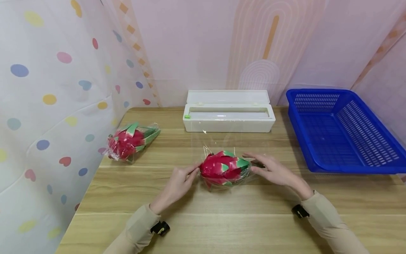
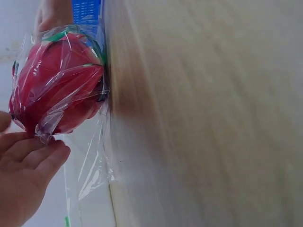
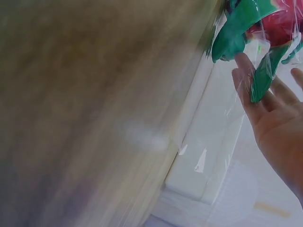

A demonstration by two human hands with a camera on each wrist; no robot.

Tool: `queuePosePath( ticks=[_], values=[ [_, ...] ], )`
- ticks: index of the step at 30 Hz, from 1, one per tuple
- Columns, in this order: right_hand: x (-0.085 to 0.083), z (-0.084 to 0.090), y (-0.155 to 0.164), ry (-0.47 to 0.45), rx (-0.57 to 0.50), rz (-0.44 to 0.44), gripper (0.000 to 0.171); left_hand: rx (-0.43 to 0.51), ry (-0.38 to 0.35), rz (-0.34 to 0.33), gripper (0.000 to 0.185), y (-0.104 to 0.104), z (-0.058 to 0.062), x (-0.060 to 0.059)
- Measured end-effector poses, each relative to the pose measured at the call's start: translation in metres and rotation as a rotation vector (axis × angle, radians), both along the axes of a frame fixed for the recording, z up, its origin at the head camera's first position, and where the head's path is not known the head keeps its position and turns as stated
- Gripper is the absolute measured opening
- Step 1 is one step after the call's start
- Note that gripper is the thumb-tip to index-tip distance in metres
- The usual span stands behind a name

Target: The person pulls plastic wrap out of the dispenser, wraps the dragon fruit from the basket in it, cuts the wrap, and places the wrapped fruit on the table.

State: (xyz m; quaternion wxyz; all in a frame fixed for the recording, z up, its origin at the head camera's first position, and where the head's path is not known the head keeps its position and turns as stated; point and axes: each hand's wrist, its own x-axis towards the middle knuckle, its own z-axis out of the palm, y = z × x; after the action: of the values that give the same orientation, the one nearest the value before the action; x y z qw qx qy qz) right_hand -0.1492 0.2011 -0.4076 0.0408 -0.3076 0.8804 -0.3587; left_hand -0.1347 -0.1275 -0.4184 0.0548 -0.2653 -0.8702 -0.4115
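Observation:
A red dragon fruit (image 1: 222, 167) with green-tipped scales lies on the table in clear plastic wrap (image 2: 61, 71). At its left end, my left hand (image 1: 179, 183) pinches the gathered wrap between thumb and fingers; the left wrist view shows a bunched tuft at the fingertips. My right hand (image 1: 274, 171) is at the leafy right end, fingers extended and spread, fingertips touching the wrap around the green leaves (image 3: 265, 71). Behind the fruit, a clear sheet stretches toward a white wrap dispenser (image 1: 228, 123) with its lid raised.
Another wrapped dragon fruit (image 1: 128, 141) lies at the table's back left. To the right stands a blue plastic basket (image 1: 312, 148) with slotted sides. A patterned curtain (image 1: 203, 46) hangs behind the wooden table (image 1: 222, 225), and a dotted one (image 1: 63, 134) hangs along the left.

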Motion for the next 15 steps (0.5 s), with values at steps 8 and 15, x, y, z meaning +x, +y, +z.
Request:
queuePosePath(
  ticks=[8, 15],
  values=[
    [0.0014, -0.0008, -0.0025, 0.066, 0.087, 0.055, 0.069, -0.104, -0.067, -0.168, 0.071, -0.0019, 0.0000, 0.0009],
    [-0.0018, -0.0015, -0.0051, 0.090, 0.070, 0.053, 0.051, 0.010, -0.106, -0.171, 0.063, 0.0031, -0.0025, -0.0041]
  ],
)
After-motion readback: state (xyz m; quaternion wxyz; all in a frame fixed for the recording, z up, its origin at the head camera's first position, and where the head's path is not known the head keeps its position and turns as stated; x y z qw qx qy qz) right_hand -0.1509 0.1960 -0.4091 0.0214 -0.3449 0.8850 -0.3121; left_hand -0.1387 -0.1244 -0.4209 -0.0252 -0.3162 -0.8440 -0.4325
